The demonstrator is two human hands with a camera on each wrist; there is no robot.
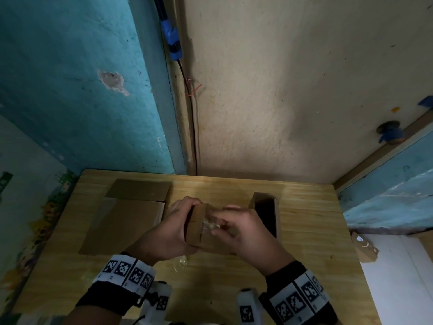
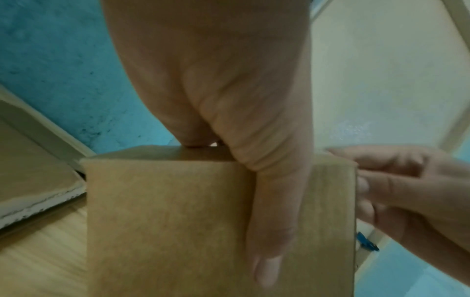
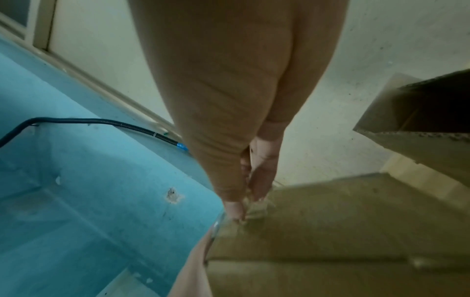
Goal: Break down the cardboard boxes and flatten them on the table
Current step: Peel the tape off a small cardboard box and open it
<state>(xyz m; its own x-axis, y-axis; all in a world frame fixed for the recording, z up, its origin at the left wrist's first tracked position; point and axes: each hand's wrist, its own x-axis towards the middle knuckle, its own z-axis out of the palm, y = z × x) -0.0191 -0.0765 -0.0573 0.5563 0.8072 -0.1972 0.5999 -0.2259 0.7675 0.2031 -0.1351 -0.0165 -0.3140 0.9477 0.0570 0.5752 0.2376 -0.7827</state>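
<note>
A small brown cardboard box (image 1: pixel 198 227) is held above the middle of the wooden table (image 1: pixel 304 231). My left hand (image 1: pixel 172 228) grips its left side, thumb laid across the near face (image 2: pixel 269 221) in the left wrist view. My right hand (image 1: pixel 236 227) pinches a strip of clear tape (image 1: pixel 209 224) on the box's taped seam; in the right wrist view the fingertips (image 3: pixel 250 199) meet at the crinkled tape (image 3: pixel 257 210) on the box's top (image 3: pixel 330 221). A flattened box (image 1: pixel 124 219) lies on the table's left part. An open box (image 1: pixel 266 213) stands to the right.
A crumpled piece of clear tape (image 1: pixel 181 261) lies on the table below the hands. The table stands in a corner, a blue wall (image 1: pixel 82 78) at left and a beige wall (image 1: pixel 293 90) behind. A black cable (image 1: pixel 193 127) runs down the corner. A cardboard scrap (image 1: pixel 365 249) lies beyond the right edge.
</note>
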